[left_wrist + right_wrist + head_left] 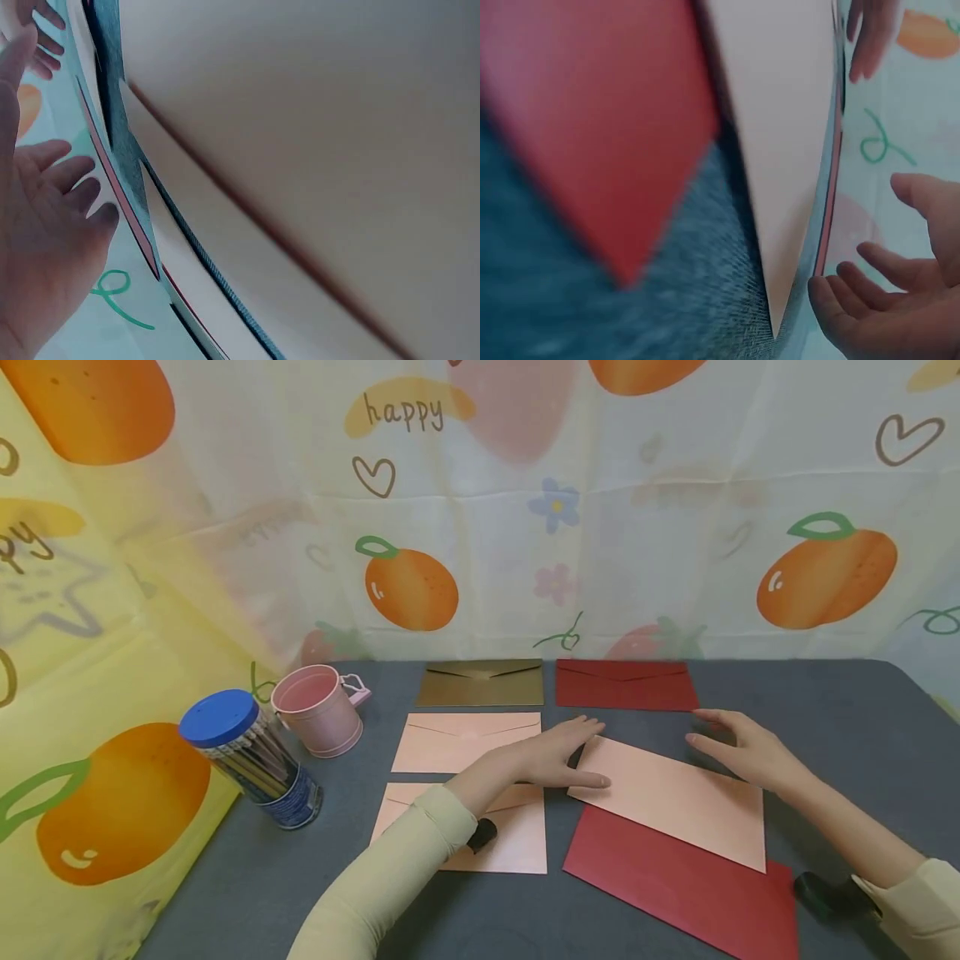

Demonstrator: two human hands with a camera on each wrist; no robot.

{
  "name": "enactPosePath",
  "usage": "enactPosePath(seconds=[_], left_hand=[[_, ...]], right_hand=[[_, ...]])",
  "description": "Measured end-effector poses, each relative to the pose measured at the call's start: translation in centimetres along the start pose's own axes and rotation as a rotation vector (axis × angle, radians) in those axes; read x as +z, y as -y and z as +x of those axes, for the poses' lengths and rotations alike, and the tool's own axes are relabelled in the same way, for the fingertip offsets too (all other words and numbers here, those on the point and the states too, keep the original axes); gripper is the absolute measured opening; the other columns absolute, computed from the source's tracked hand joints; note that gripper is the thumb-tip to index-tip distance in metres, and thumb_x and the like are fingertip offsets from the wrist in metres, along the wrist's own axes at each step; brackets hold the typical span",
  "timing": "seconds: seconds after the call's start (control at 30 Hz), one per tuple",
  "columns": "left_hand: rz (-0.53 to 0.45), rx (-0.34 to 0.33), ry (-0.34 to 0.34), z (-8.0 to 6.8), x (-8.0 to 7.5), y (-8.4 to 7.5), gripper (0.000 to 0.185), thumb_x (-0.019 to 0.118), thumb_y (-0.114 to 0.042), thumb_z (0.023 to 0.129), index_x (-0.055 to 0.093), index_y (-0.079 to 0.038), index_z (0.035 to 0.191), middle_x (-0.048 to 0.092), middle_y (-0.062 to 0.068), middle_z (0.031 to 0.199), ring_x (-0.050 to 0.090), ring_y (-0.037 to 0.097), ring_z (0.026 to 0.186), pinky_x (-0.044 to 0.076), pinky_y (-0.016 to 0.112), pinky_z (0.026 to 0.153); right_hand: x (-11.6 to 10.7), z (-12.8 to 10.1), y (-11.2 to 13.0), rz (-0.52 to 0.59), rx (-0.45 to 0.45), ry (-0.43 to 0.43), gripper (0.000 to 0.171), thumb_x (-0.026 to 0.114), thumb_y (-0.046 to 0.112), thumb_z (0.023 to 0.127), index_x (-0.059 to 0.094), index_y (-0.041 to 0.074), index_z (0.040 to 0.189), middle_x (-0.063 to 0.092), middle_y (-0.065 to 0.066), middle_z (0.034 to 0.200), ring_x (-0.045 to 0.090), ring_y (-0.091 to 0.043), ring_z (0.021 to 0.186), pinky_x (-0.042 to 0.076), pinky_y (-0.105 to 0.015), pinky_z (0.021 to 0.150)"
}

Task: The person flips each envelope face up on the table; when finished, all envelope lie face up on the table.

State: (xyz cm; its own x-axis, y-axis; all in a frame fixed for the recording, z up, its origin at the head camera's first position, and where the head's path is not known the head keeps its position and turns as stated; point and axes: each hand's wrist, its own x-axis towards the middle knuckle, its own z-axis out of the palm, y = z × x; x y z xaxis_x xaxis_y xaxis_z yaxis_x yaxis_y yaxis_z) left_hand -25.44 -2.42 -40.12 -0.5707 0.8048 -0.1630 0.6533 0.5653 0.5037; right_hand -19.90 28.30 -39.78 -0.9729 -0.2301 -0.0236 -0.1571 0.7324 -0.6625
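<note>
Left hand (558, 752): palm down, fingers straight and relaxed, at the left end of a tilted pink envelope (667, 797); the fingertips appear to touch its edge, gripping nothing. Right hand (742, 747): likewise open with fingers extended, just beside the envelope's far right edge; contact cannot be confirmed. Both forearms wear pale cream sleeves and reach in from the near side of the grey table (825, 693). The tilted pink envelope lies right of centre, overlapping a large dark red envelope (675, 885) at the near edge. Envelope count — six: three pink, including two (465, 741) (510, 835) stacked left of centre; two dark red, one (625, 684) at the far edge; one gold (482, 683) beside it. One pink tin cup (318, 710) and one blue-lidded pencil jar (251, 758) stand at the left. Legible writing — "happy" on the fruit-print backdrop (405, 412).
</note>
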Motion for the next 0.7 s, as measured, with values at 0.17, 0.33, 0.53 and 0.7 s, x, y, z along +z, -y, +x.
enactPosePath(seconds=[0.17,0.33,0.53,0.7], left_hand=[[-0.005,0.031,0.079,-0.9,0.2,-0.4,0.095,0.064,-0.054,0.089,0.015,-0.009,0.157,0.012,0.005,0.163,0.004,0.017,0.149,0.010,0.027,0.117],[0.077,0.048,0.107,-1.4,0.4,-0.5,0.100,0.064,-0.059,0.086,0.013,-0.011,0.157,0.009,0.003,0.163,0.003,0.011,0.148,0.008,0.021,0.115],[0.194,0.023,0.120,-2.0,0.8,-0.6,0.101,0.061,-0.065,0.084,0.012,-0.016,0.158,0.004,-0.001,0.164,0.001,0.007,0.147,0.010,0.022,0.115],[0.233,0.018,0.106,-2.0,1.0,-0.7,0.097,0.058,-0.065,0.086,0.015,-0.017,0.158,0.006,-0.002,0.163,0.003,0.007,0.147,0.010,0.021,0.115]], right_hand=[[0.5,-1.9,0.6,-0.032,-0.093,-0.012,0.063,0.061,0.037,0.096,0.041,-0.001,0.144,0.040,-0.024,0.141,0.042,-0.045,0.125,0.041,-0.062,0.094],[0.9,-3.7,0.9,-0.085,-0.178,0.008,0.063,0.067,0.037,0.092,0.046,0.003,0.142,0.042,-0.018,0.141,0.041,-0.040,0.126,0.042,-0.062,0.090],[1.4,-5.6,0.5,-0.120,-0.221,0.124,0.077,0.072,0.045,0.087,0.041,0.009,0.147,0.030,-0.018,0.152,0.025,-0.043,0.138,0.033,-0.059,0.098],[1.7,-6.8,-0.7,-0.096,-0.232,0.194,0.088,0.074,0.045,0.084,0.030,0.015,0.153,0.019,-0.021,0.157,0.012,-0.050,0.141,0.009,-0.041,0.117]])
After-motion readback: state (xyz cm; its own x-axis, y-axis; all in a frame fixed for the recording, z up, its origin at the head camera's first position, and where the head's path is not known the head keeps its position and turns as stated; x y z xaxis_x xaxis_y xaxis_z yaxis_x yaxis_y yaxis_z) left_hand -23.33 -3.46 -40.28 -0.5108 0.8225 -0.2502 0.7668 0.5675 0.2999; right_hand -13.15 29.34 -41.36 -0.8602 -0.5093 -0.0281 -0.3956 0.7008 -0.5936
